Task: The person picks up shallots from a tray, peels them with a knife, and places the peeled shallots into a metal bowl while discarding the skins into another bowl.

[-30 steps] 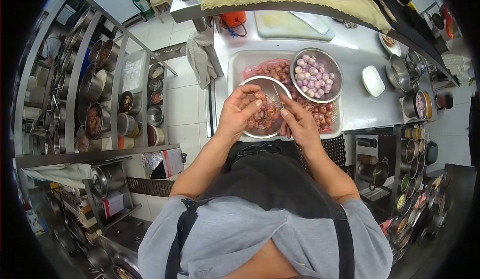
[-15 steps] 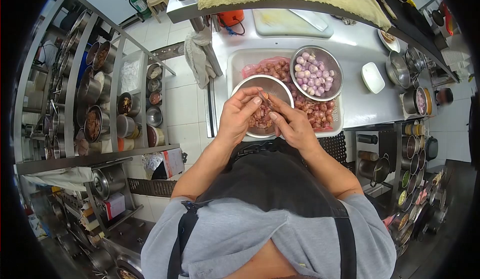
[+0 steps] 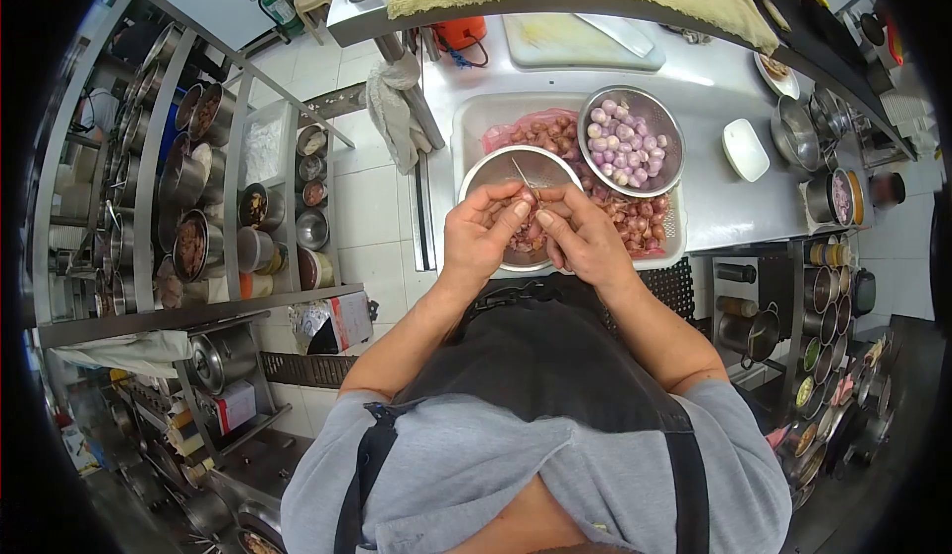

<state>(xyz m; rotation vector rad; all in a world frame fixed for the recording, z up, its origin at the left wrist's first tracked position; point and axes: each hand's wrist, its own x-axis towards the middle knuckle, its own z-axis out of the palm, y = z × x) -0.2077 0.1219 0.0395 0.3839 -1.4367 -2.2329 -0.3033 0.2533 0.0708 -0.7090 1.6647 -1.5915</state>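
Note:
My left hand (image 3: 483, 235) is closed on a reddish shallot (image 3: 527, 197), pinched between fingertips and thumb. Against it is my right hand (image 3: 589, 240), its fingers curled around a small knife (image 3: 519, 168) whose thin blade points up and away from me; the handle is hidden in the hand. Both hands are over a metal bowl (image 3: 473, 171) with reddish skins in it. A perforated colander (image 3: 677, 147) of peeled shallots (image 3: 623, 142) rests beyond my right hand. Unpeeled shallots (image 3: 635, 225) lie in a white tray (image 3: 680, 246) beneath the bowl and colander.
A cutting board (image 3: 545, 48) with a large knife (image 3: 620, 35) lies at the back of the steel table (image 3: 709, 207). To the right is a white dish (image 3: 744, 150). An overhead shelf (image 3: 585, 8) crosses above, and a rack of pots (image 3: 188, 177) stands left.
My hands have drawn together around the shallot, and the right fingers have moved up. The knife blade now shows pointing away from me above the fingertips. The view has shifted slightly.

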